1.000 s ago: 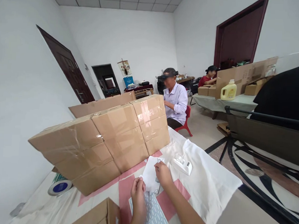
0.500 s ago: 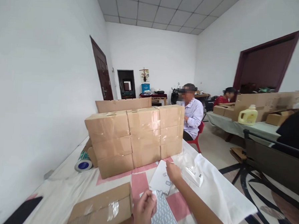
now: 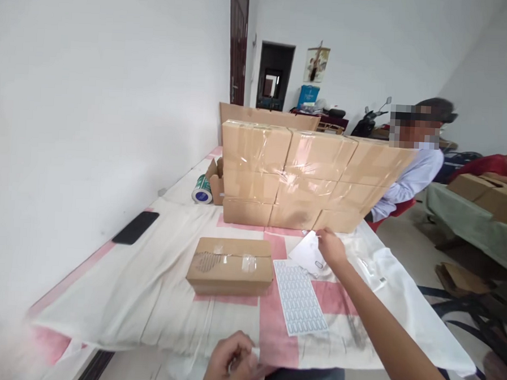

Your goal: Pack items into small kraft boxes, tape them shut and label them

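Note:
My left hand point(image 3: 232, 362) is low, at the front edge of the table, its fingers pinched on a small whitish piece too blurred to identify. My right hand point(image 3: 332, 249) reaches across and pinches the upper right corner of a white sheet point(image 3: 308, 251) with small printed marks. Partly under that sheet lies a sticker sheet point(image 3: 299, 300) covered in rows of small outlined labels. To its left sits a closed cardboard box point(image 3: 232, 265) with clear tape on top. A white tape dispenser point(image 3: 372, 275) rests right of my right forearm.
Behind the sheets stands a wrapped stack of cardboard boxes point(image 3: 279, 185). A green and white roll point(image 3: 202, 190) lies at its left, and a black phone point(image 3: 136, 227) lies near the wall. A seated person point(image 3: 416, 170) is beyond the stack. Another table point(image 3: 460, 212) stands at right.
My view has turned left and downward. My left hand has drawn back from beside the sticker sheet to the table's front edge. My right hand stays at the white sheet's corner.

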Demonstrator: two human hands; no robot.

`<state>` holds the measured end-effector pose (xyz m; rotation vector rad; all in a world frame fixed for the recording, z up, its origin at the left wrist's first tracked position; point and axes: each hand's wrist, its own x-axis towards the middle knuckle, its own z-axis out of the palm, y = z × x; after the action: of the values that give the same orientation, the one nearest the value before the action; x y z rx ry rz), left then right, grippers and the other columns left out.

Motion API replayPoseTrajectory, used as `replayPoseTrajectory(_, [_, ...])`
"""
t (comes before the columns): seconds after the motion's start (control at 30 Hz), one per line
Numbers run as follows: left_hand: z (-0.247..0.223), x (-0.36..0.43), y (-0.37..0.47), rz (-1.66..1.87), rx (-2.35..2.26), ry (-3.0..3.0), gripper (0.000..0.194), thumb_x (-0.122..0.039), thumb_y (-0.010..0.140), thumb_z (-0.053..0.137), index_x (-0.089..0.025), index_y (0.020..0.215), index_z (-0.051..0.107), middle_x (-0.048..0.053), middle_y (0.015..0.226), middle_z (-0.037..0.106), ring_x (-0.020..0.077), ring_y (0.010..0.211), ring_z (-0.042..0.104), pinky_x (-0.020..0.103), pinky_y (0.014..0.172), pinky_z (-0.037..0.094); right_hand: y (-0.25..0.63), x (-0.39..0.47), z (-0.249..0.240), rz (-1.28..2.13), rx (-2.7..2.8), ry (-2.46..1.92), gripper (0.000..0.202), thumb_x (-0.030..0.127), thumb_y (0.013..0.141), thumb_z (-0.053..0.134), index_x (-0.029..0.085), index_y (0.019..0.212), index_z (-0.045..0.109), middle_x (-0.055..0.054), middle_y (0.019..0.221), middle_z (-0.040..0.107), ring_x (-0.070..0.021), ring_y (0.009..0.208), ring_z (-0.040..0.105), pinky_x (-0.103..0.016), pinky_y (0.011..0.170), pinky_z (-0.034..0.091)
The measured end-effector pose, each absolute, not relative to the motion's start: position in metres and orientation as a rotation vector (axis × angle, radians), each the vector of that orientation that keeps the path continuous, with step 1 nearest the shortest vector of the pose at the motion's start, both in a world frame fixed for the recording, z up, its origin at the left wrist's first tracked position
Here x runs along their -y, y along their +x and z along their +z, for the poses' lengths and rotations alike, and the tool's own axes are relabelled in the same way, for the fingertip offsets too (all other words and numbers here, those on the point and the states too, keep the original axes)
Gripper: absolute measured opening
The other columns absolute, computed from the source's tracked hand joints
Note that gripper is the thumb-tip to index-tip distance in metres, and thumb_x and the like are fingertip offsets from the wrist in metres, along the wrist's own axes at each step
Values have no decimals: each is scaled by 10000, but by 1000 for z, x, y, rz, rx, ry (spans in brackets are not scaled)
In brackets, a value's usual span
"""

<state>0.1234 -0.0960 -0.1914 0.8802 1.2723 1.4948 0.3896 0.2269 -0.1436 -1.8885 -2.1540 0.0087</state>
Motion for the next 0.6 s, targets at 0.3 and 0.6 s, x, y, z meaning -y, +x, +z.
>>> replayPoseTrajectory(0.3, [-155,76,98,1514,-1210,937,503,-662,720,767,-192,616,622,-16,564,429,121,558,343,288,569,234,400,-235,-140,216,1947,-1811,300,44,810,530,99,1022,736,-129,1013,694,-153,710,697,-247,666,506])
replayPoseTrajectory(0.6, [-174,56,103,1384,-1203,1085,475,-630,763,735,-188,633,621,-6,577,450,125,552,365,276,558,272,413,-221,-137,231,1790,-1828,243,261,821,688,172,1031,604,46,586,589,-162,561,578,-242,553,364])
